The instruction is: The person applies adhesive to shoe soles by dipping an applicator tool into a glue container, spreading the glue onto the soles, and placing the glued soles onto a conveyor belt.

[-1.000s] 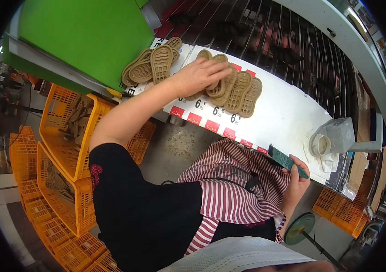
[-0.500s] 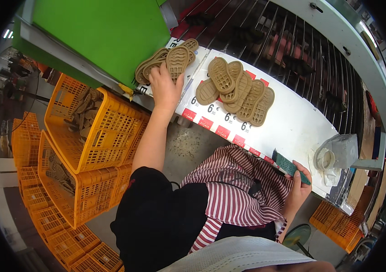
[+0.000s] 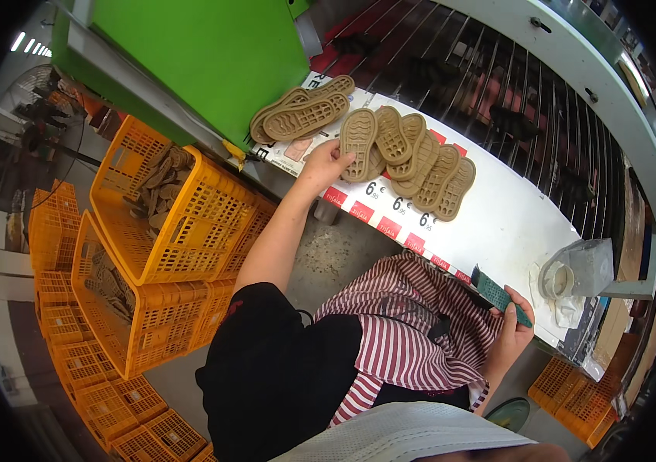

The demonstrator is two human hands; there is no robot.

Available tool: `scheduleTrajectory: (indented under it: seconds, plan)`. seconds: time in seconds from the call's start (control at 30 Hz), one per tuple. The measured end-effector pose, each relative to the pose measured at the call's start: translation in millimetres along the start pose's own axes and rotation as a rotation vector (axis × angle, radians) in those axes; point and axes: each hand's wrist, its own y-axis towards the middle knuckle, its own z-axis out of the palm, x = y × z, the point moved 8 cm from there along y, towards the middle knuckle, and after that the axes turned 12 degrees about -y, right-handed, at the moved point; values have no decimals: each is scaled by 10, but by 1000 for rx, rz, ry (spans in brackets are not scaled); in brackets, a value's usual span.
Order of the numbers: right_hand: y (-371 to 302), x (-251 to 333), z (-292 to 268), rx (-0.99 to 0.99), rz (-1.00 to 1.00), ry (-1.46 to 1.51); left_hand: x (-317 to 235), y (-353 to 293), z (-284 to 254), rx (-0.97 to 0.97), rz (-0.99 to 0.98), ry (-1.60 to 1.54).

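Note:
My left hand (image 3: pixel 322 166) pinches the near edge of a tan shoe sole (image 3: pixel 358 142), tread side up. That sole partly covers another sole beneath it, at the left end of an overlapping row of tan soles (image 3: pixel 425 173) on the white worktop (image 3: pixel 490 223). More tan soles (image 3: pixel 306 115) lie stacked to the left, against the green machine. My right hand (image 3: pixel 519 312) is closed round a green brush (image 3: pixel 493 291) with dark bristles, held at the worktop's front edge.
Yellow crates (image 3: pixel 182 208) holding tan pieces are stacked on the left. A row of metal rods (image 3: pixel 490 69), with dark pieces among them, runs beyond the worktop. At the right stand a clear container (image 3: pixel 586 262) and a whitish round pot (image 3: pixel 557 279). A green machine (image 3: pixel 189 69) rises far left.
My left hand has moved right from the left stack, bringing a sole to the left end of the row. My right hand keeps the brush almost where it was.

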Motion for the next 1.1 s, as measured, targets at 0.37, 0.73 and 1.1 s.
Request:
scheduleTrajectory:
  seconds: [0.37, 0.73, 1.1]
  plan:
    - [231, -191, -267, 14, 42, -13, -389, -101, 429, 22, 27, -410]
    - [440, -225, -347, -53, 31, 79, -690, -224, 2066, 312, 56, -175]
    - [122, -147, -449, -18, 16, 29, -1378, 250, 391, -101, 729, 690]
